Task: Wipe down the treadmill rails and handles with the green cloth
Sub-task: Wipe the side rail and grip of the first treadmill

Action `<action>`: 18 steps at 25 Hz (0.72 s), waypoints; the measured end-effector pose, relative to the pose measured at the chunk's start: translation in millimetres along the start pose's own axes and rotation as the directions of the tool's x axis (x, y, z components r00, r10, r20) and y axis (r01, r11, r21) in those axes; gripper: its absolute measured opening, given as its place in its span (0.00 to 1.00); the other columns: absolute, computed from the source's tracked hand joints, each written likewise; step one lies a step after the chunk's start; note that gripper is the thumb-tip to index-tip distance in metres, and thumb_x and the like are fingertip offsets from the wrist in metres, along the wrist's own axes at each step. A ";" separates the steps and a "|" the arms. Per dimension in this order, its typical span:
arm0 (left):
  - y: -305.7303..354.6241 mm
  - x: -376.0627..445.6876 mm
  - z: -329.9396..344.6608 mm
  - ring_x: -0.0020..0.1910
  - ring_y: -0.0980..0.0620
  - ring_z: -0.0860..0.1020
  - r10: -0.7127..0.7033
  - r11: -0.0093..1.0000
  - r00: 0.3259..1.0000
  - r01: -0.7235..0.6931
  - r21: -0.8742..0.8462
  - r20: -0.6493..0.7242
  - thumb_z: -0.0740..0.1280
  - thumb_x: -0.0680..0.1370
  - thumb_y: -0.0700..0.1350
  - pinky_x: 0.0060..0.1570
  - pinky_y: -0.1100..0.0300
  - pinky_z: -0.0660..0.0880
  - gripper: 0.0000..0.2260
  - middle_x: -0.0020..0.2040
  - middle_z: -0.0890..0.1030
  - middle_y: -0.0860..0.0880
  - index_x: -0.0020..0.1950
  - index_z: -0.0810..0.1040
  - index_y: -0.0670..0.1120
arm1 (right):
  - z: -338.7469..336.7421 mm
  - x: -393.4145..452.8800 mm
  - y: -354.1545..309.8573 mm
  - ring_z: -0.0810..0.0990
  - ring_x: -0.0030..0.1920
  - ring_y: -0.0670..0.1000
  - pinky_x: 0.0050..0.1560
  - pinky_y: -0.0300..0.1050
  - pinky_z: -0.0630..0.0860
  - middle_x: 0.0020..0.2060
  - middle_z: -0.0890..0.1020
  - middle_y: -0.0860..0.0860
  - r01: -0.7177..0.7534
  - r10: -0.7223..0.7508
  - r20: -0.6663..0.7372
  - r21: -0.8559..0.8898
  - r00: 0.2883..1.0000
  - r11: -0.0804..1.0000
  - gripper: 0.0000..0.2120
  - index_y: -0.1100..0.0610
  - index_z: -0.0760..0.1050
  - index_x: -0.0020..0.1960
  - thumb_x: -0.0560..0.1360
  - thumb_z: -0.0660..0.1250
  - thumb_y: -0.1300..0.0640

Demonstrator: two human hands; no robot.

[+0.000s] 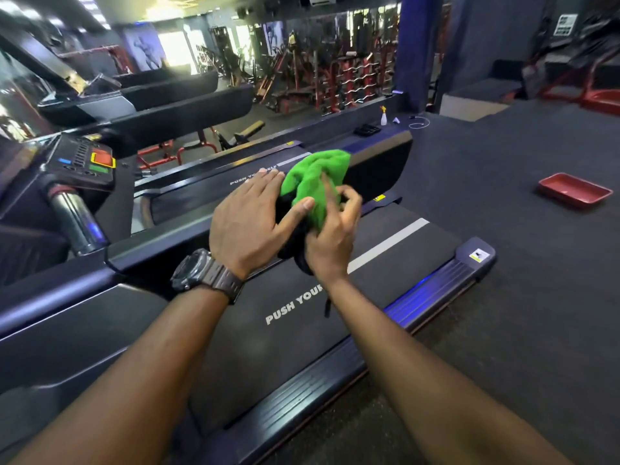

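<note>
Holding the green cloth between them, both hands are over the treadmill belt, in the middle of the scene. The right hand has its fingers closed on the bunched cloth and on something black under it. The left hand, with a dark watch on the wrist, lies flat with fingers stretched, the thumb pressing on the cloth. At the far left stands the console. On the floor at the right lies a red tray, well apart from the treadmill.
</note>
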State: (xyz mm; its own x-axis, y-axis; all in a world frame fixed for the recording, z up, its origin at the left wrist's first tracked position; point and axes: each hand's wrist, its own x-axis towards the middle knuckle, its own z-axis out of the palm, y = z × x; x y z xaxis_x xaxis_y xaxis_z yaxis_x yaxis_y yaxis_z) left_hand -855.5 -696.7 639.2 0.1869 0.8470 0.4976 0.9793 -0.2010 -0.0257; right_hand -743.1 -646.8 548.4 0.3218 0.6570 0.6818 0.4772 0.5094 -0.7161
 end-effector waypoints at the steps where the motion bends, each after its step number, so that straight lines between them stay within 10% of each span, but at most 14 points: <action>1: 4.4 5.3 0.9 0.75 0.50 0.65 0.026 0.999 1.000 -0.026 -0.027 0.010 0.43 0.76 0.72 0.73 0.55 0.60 0.41 0.74 0.71 0.45 0.75 0.68 0.43 | -5.4 -14.5 11.0 0.73 0.58 0.61 0.59 0.55 0.75 0.59 0.71 0.60 0.129 -0.126 0.077 -0.044 0.989 0.991 0.35 0.50 0.68 0.70 0.66 0.65 0.70; 3: 12.5 11.6 5.4 0.75 0.48 0.66 0.081 0.997 0.996 -0.081 -0.005 0.026 0.42 0.76 0.73 0.74 0.53 0.61 0.43 0.74 0.70 0.44 0.75 0.68 0.42 | -25.8 -26.1 38.7 0.73 0.57 0.60 0.57 0.56 0.75 0.57 0.72 0.61 0.225 -0.204 0.178 -0.106 0.963 0.969 0.37 0.50 0.67 0.69 0.63 0.64 0.73; 7: 16.9 10.9 16.9 0.74 0.48 0.67 0.084 0.995 0.996 -0.084 0.062 -0.005 0.43 0.77 0.71 0.74 0.52 0.61 0.41 0.74 0.70 0.44 0.74 0.69 0.43 | -14.2 30.6 16.6 0.75 0.55 0.59 0.60 0.51 0.74 0.57 0.70 0.55 -0.253 0.256 -0.050 0.063 0.965 0.966 0.32 0.52 0.70 0.72 0.68 0.64 0.66; 12: 19.0 13.5 17.3 0.73 0.48 0.70 0.043 0.999 0.997 -0.043 0.015 -0.064 0.44 0.78 0.71 0.73 0.52 0.63 0.40 0.72 0.73 0.44 0.72 0.72 0.43 | -33.0 -2.7 53.5 0.74 0.56 0.59 0.58 0.56 0.75 0.57 0.71 0.58 0.142 -0.124 0.166 -0.097 0.978 0.985 0.34 0.51 0.70 0.72 0.67 0.60 0.68; 15: 29.2 27.1 24.3 0.73 0.47 0.69 0.069 0.997 0.997 -0.067 0.048 -0.036 0.47 0.78 0.71 0.74 0.53 0.61 0.39 0.73 0.72 0.43 0.73 0.70 0.42 | -37.6 67.4 51.4 0.76 0.55 0.59 0.59 0.54 0.74 0.56 0.71 0.56 -0.347 0.347 -0.086 0.013 0.934 0.938 0.36 0.51 0.70 0.73 0.66 0.59 0.71; 18: 43.7 50.3 33.7 0.73 0.46 0.69 0.082 0.997 0.997 -0.082 0.017 -0.004 0.52 0.77 0.70 0.74 0.53 0.62 0.37 0.72 0.72 0.42 0.73 0.69 0.42 | -33.1 83.0 39.9 0.74 0.54 0.59 0.58 0.50 0.72 0.56 0.73 0.58 0.017 -0.025 -0.044 -0.165 0.999 0.986 0.32 0.52 0.73 0.71 0.68 0.63 0.69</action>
State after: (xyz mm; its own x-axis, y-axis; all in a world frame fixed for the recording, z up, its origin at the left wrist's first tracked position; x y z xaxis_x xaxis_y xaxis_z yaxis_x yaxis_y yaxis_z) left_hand -800.6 -646.3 634.0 0.2662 0.8260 0.4969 0.9618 -0.2614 -0.0807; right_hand -670.3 -590.4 581.4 0.3451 0.6193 0.7053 0.6114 0.4218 -0.6695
